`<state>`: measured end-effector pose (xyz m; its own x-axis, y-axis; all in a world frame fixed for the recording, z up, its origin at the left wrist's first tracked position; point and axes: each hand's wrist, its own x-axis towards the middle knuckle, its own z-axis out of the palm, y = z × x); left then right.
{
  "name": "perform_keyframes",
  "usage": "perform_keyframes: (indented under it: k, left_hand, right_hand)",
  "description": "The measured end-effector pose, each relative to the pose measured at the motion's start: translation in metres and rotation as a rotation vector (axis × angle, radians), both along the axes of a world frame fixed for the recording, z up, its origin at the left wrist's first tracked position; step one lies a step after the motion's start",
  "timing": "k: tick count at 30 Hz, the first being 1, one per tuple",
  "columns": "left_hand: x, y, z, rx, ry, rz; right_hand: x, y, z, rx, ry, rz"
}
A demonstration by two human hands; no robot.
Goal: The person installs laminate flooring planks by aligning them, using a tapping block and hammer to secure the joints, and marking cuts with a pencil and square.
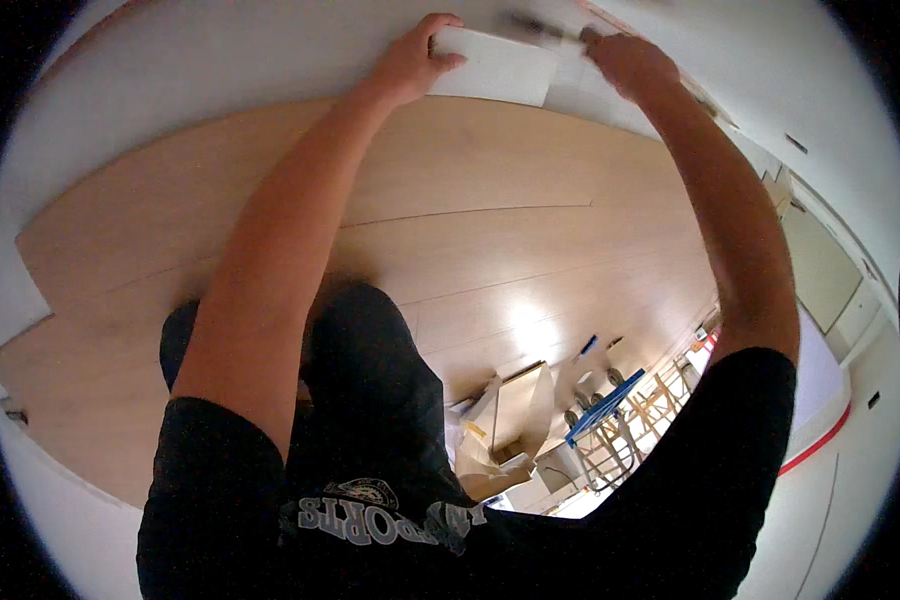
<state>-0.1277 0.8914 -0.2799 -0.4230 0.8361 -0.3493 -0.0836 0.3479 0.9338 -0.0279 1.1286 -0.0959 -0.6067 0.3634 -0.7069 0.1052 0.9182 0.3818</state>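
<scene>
My left hand (pixel 418 62) grips the left end of a flat whitish board (pixel 498 66), thumb on its near side and fingers over the far edge. The board lies along the far edge of the light wood floor planks (pixel 470 160). To its right, my right hand (pixel 632 68) is closed around the handle of a hammer (pixel 550 28). Motion smears the hammer, whose dark head points left, just beyond the board's far edge. Whether the head touches anything I cannot tell.
Pale underlay (pixel 220 60) spreads beyond the planks. A white wall (pixel 820 110) runs along the right. Behind me, at the lower right, are an open cardboard box (pixel 515 415), a blue-topped metal-framed cart (pixel 605 408) and wooden stools (pixel 660 400). My knees rest on the planks.
</scene>
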Motion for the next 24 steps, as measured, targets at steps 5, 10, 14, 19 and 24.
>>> perform_keyframes:
  k: [5, 10, 14, 19, 24]
  left_hand:
    - [0.001, -0.004, -0.001, 0.075, 0.054, 0.034]
    - [0.003, -0.001, -0.006, 0.027, -0.057, 0.016]
    - [0.003, -0.002, -0.006, 0.029, -0.028, 0.014]
    - [0.004, -0.004, -0.006, 0.045, 0.112, 0.087]
    - [0.014, 0.007, -0.015, 0.094, 0.212, 0.064]
  right_hand:
    - [-0.005, 0.017, 0.003, -0.046, 0.024, 0.034]
    - [0.017, 0.013, -0.004, -0.006, -0.096, 0.052]
    - [0.001, 0.022, 0.001, 0.020, -0.003, -0.042]
    - [0.004, 0.013, -0.002, -0.023, -0.087, 0.061]
    - [0.043, 0.046, -0.025, -0.034, 0.010, 0.217]
